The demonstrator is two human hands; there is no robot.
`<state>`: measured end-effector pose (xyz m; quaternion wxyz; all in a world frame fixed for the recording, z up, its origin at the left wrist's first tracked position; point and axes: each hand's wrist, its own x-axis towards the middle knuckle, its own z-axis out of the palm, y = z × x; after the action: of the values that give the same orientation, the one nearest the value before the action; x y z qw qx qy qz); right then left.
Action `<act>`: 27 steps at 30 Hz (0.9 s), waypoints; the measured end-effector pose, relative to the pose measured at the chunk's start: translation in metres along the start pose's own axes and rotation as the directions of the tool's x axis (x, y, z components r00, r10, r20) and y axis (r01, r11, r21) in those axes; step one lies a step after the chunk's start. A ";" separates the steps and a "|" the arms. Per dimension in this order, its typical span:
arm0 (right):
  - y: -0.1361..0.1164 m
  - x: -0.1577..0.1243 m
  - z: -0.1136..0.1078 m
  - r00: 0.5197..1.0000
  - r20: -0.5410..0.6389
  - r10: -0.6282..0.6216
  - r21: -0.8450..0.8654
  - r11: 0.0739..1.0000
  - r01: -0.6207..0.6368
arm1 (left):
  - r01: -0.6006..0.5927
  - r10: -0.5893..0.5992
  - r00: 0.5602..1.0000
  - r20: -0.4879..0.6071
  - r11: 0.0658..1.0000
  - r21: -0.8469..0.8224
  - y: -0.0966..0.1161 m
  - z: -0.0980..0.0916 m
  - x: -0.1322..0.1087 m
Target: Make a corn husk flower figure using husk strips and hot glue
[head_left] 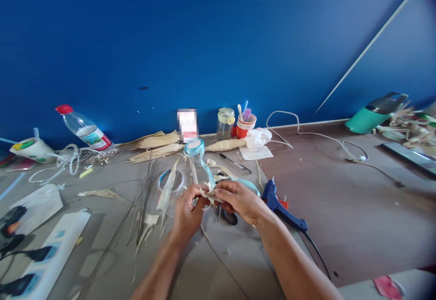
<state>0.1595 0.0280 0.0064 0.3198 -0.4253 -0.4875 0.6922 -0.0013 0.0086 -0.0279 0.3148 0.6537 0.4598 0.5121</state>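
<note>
My left hand (190,209) and my right hand (240,200) meet at the middle of the table. Between their fingertips they pinch a pale strip of corn husk (210,192), bunched and curled at its top. Fingers cover much of the husk. Behind the hands run a light blue ribbon (206,166) and its roll (194,147). Scissors with black handles (230,217) lie partly hidden under my right hand. A blue glue gun (284,209) rests to the right. Left of my left hand are a loose husk piece (168,189) and a tape roll (171,180).
Dry husks (156,145) and thin wires (141,209) lie on the table. A power strip (56,250) and tilted bottle (89,130) are at left. A glass jar (225,125), red paper cup (245,127), white cable (320,140), green flask (371,116) and phone (410,158) stand or lie farther back.
</note>
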 end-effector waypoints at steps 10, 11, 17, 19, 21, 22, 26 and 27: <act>0.007 0.001 -0.002 0.998 -0.003 -0.057 -0.112 0.992 0.057 | -0.058 0.063 0.998 -0.032 0.989 0.139 0.000 -0.001 -0.001; 0.008 0.002 -0.002 0.998 -0.008 -0.055 -0.131 0.990 0.053 | -0.072 0.077 0.997 -0.031 0.986 0.153 0.001 -0.001 -0.001; 0.006 0.001 0.000 0.998 -0.037 -0.053 -0.222 0.974 0.044 | -0.166 0.177 0.984 -0.024 0.955 0.247 0.004 -0.002 0.001; 0.005 0.000 0.000 0.997 -0.038 -0.073 -0.264 0.963 0.060 | -0.175 0.187 0.982 -0.021 0.950 0.258 0.005 -0.003 0.001; 0.003 -0.001 -0.001 0.995 -0.041 -0.088 -0.300 0.951 0.072 | -0.167 0.180 0.983 -0.024 0.948 0.272 0.006 -0.003 0.002; 0.003 -0.002 -0.001 0.995 -0.045 -0.092 -0.313 0.947 0.073 | -0.162 0.176 0.984 -0.024 0.947 0.278 0.006 -0.004 0.002; 0.003 -0.002 0.000 0.994 -0.049 -0.100 -0.321 0.944 0.079 | -0.165 0.177 0.984 -0.014 0.941 0.295 0.005 -0.003 0.001; 0.003 -0.002 0.000 0.994 -0.045 -0.097 -0.314 0.946 0.078 | -0.169 0.181 0.983 -0.011 0.939 0.299 0.004 -0.003 0.001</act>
<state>0.1607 0.0251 0.0044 0.2935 -0.4691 -0.5992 0.5786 -0.0030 0.0078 -0.0229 0.1573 0.7217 0.4776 0.4756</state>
